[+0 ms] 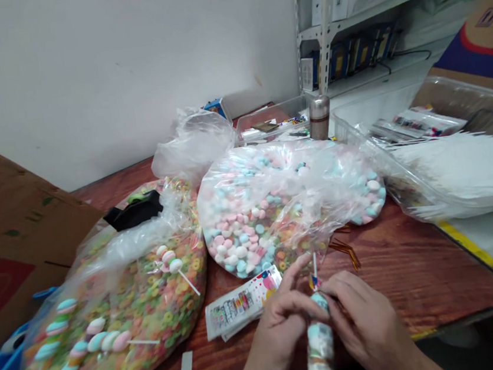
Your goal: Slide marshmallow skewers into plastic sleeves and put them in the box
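We hold a wrapped candy skewer [320, 349] between our left grip [280, 323] and right grip [363, 311], its pastel blue, white and pink pieces stacked lengthwise, its white stick [315, 266] poking out the far end.

The left hand [283, 317], near 6 o'clock, and the right hand [367, 308], near 5 o'clock, are both bare, with slender, tapering fingers and rounded knuckles; the right forearm [415, 361] is bare where it shows, and fingernail detail is blurred
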`<state>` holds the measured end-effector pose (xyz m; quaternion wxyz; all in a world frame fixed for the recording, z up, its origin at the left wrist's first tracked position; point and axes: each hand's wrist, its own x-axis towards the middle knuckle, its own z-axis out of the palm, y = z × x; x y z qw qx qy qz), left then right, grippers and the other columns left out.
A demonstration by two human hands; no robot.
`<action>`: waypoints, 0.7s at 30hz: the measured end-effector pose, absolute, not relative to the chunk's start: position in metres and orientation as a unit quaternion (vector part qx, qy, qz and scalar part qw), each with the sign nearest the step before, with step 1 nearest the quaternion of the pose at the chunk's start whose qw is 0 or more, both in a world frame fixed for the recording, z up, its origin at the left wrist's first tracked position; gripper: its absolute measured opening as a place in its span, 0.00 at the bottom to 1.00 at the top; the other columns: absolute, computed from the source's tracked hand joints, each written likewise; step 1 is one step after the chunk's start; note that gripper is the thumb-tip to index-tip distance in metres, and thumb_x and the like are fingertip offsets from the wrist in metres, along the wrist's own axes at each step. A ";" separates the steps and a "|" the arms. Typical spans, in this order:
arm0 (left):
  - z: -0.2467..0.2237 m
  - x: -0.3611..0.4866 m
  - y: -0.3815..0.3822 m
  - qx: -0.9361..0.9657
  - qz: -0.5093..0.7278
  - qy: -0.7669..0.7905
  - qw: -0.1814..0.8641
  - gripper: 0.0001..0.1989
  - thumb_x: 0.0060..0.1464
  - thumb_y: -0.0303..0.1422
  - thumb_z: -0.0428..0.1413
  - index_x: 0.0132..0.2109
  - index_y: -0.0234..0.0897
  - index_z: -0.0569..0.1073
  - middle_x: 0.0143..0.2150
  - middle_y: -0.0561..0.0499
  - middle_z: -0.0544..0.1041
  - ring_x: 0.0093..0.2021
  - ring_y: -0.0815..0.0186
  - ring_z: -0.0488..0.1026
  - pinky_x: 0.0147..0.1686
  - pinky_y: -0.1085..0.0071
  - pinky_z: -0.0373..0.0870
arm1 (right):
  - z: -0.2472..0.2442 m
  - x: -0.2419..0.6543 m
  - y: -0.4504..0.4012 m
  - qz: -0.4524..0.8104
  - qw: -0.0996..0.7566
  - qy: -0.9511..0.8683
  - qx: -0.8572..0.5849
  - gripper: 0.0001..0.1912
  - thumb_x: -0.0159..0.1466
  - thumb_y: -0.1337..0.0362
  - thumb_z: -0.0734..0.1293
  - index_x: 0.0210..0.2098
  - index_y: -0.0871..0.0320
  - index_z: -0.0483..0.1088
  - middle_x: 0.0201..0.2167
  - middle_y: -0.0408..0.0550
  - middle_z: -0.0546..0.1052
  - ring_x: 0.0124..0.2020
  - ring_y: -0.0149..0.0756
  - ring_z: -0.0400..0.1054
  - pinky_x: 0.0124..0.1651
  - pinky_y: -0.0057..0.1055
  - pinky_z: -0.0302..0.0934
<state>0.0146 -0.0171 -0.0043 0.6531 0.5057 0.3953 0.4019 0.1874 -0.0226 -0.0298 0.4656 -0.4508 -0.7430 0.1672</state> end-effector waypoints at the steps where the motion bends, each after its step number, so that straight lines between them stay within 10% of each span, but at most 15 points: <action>1: -0.002 0.010 -0.018 0.565 0.364 0.414 0.614 0.18 0.52 0.20 0.52 0.35 0.46 0.83 0.70 0.56 0.60 0.68 0.53 0.56 0.66 0.57 0.50 | -0.027 0.190 -0.023 0.151 0.465 -0.747 -0.450 0.09 0.66 0.75 0.59 0.40 0.58 0.68 0.31 0.47 0.72 0.35 0.36 0.67 0.40 0.31 0.60; 8: 0.006 0.016 -0.025 0.688 0.303 0.505 0.425 0.27 0.56 0.19 0.44 0.56 0.47 0.75 0.74 0.56 0.39 0.73 0.57 0.38 0.68 0.50 0.39 | -0.014 0.188 -0.038 0.459 0.395 -0.669 -0.431 0.09 0.68 0.65 0.59 0.31 0.55 0.66 0.28 0.43 0.69 0.29 0.32 0.64 0.31 0.26 0.59; 14: 0.032 0.014 -0.046 0.688 0.318 0.413 0.505 0.16 0.61 0.37 0.49 0.46 0.49 0.82 0.69 0.51 0.60 0.71 0.48 0.48 0.66 0.46 0.43 | -0.032 0.185 -0.042 0.714 0.382 -0.399 -0.431 0.17 0.64 0.51 0.65 0.27 0.55 0.60 0.24 0.37 0.62 0.26 0.29 0.57 0.29 0.25 0.55; 21: 0.029 -0.025 -0.093 0.545 0.442 0.562 0.438 0.20 0.52 0.46 0.60 0.51 0.49 0.79 0.56 0.41 0.77 0.58 0.46 0.71 0.59 0.53 0.64 | -0.007 0.134 -0.047 0.650 0.327 -0.616 -0.302 0.11 0.68 0.57 0.60 0.36 0.56 0.70 0.33 0.44 0.73 0.36 0.35 0.67 0.40 0.29 0.61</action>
